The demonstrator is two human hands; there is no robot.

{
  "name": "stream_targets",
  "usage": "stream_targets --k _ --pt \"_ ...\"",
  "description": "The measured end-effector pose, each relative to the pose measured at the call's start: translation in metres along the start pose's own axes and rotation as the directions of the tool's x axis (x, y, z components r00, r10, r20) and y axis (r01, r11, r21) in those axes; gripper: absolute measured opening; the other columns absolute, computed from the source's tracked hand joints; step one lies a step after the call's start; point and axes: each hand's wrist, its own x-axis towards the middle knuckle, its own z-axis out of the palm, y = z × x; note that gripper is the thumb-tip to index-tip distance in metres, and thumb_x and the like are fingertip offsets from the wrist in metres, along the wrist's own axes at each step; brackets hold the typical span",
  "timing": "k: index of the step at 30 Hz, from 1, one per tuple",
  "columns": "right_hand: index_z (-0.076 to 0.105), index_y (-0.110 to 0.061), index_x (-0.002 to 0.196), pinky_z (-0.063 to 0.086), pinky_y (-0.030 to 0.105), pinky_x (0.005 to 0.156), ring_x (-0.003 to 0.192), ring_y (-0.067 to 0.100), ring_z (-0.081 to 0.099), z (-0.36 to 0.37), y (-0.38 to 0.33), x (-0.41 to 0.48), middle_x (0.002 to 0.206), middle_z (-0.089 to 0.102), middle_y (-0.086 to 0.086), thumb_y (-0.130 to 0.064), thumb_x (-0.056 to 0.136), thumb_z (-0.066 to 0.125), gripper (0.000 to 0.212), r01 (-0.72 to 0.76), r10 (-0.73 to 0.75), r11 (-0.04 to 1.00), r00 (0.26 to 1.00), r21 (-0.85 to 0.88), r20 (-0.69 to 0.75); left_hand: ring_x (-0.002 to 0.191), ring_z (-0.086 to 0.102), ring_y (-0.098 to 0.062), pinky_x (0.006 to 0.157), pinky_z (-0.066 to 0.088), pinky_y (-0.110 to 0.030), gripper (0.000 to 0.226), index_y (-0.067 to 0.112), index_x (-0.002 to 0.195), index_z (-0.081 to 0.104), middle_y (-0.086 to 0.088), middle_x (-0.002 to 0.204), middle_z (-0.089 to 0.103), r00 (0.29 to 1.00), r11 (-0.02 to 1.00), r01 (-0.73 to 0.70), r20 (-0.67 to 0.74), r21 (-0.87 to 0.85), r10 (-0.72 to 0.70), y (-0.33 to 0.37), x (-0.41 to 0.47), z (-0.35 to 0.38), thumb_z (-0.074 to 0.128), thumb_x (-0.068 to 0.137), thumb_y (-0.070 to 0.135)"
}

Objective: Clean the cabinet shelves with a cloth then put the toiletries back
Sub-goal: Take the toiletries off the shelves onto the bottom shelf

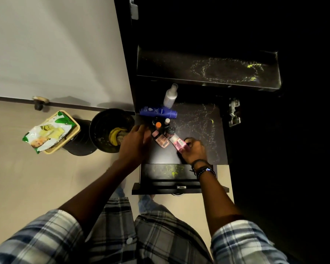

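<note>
Fingers (187,147) hide pink bottle (176,142) base.

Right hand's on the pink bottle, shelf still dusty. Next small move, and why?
Probably lift the pink bottle off the lower shelf with the right hand. Yellowish residue still marks the shelf, bottles crowd its left side, and no cloth shows.
</note>
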Motion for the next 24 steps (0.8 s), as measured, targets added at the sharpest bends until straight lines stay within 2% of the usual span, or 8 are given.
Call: stream_targets --k 2,4,8,12,15,18,22,24 --pt "0.064 -0.019 0.095 0.056 0.034 0.078 0.089 0.031 0.065 0.007 0.001 -0.006 0.097 0.068 0.01 -0.032 0.074 0.073 0.027 0.011 -0.013 0.999 0.999 -0.049 -0.031 0.108 0.053 -0.036 0.085 0.043 -0.041 0.048 0.009 0.13 0.046 -0.018 0.127 0.052 1.0 1.0 -0.004 0.001 -0.007 0.004 -0.002 -0.002 0.0 0.062 0.088 0.025" --pt "0.062 -0.016 0.098 0.054 0.034 0.079 0.091 0.031 0.065 0.01 -0.001 -0.016 0.099 0.068 0.012 -0.023 0.079 0.069 0.022 0.02 -0.023 0.998 0.998 -0.054 -0.066 0.111 0.051 -0.035 0.083 0.041 -0.038 0.052 0.009 0.132 0.045 -0.017 0.131 0.049 1.0 1.0 -0.002 -0.002 -0.015 0.002 -0.004 -0.006 0.001 0.064 0.086 0.024" --pt "0.053 -0.013 0.107 0.051 0.038 0.085 0.099 0.034 0.064 0.024 -0.006 -0.029 0.106 0.069 0.014 -0.011 0.081 0.067 0.03 -0.014 0.017 0.999 0.998 0.045 -0.062 0.111 0.05 -0.033 0.081 0.038 -0.034 0.055 0.009 0.133 0.042 -0.016 0.132 0.047 1.0 0.998 0.001 -0.025 -0.061 -0.003 -0.006 -0.014 0.003 0.065 0.085 0.024" --pt "0.051 -0.011 0.111 0.05 0.037 0.086 0.103 0.034 0.063 0.038 -0.015 -0.036 0.11 0.068 0.015 -0.014 0.083 0.065 0.032 -0.042 0.051 0.988 0.997 0.147 -0.053 0.115 0.048 -0.032 0.086 0.042 -0.038 0.062 0.011 0.138 0.035 -0.015 0.135 0.043 1.0 0.997 0.016 -0.015 -0.082 -0.018 -0.009 -0.02 0.005 0.065 0.086 0.024" --pt "0.049 -0.007 0.11 0.049 0.037 0.086 0.105 0.035 0.062 0.041 -0.027 -0.039 0.111 0.067 0.017 -0.014 0.082 0.066 0.034 -0.089 0.096 0.973 0.995 0.212 -0.023 0.115 0.049 -0.032 0.084 0.041 -0.036 0.065 0.011 0.14 0.032 -0.016 0.135 0.043 1.0 0.998 0.008 0.003 -0.062 -0.008 -0.01 -0.022 0.002 0.066 0.085 0.022" --pt "0.056 -0.007 0.105 0.05 0.032 0.083 0.102 0.032 0.063 0.044 -0.038 -0.04 0.107 0.068 0.015 -0.021 0.077 0.069 0.034 -0.149 0.147 0.956 0.989 0.254 0.026 0.118 0.046 -0.036 0.089 0.04 -0.039 0.071 0.006 0.141 0.028 -0.018 0.136 0.04 0.999 0.999 0.01 0.035 -0.05 -0.008 -0.011 -0.02 -0.006 0.067 0.083 0.02" --pt "0.071 -0.01 0.094 0.051 0.024 0.075 0.093 0.027 0.069 0.057 -0.037 -0.025 0.095 0.074 0.008 -0.035 0.069 0.073 0.036 -0.181 0.163 0.965 0.981 0.19 0.104 0.121 0.044 -0.033 0.094 0.038 -0.036 0.075 0.004 0.142 0.027 -0.016 0.135 0.042 0.997 0.999 -0.035 0.073 -0.008 0.035 -0.023 -0.015 -0.016 0.069 0.081 0.02" --pt "0.072 -0.008 0.087 0.057 0.033 0.076 0.08 0.029 0.072 0.06 -0.037 -0.018 0.085 0.075 0.008 -0.042 0.062 0.077 0.043 -0.22 0.195 0.964 0.967 0.149 0.164 0.117 0.048 -0.033 0.092 0.039 -0.037 0.074 0.004 0.139 0.031 -0.016 0.131 0.045 0.995 0.999 -0.029 0.095 0.021 0.026 -0.035 -0.01 -0.017 0.07 0.078 0.018"
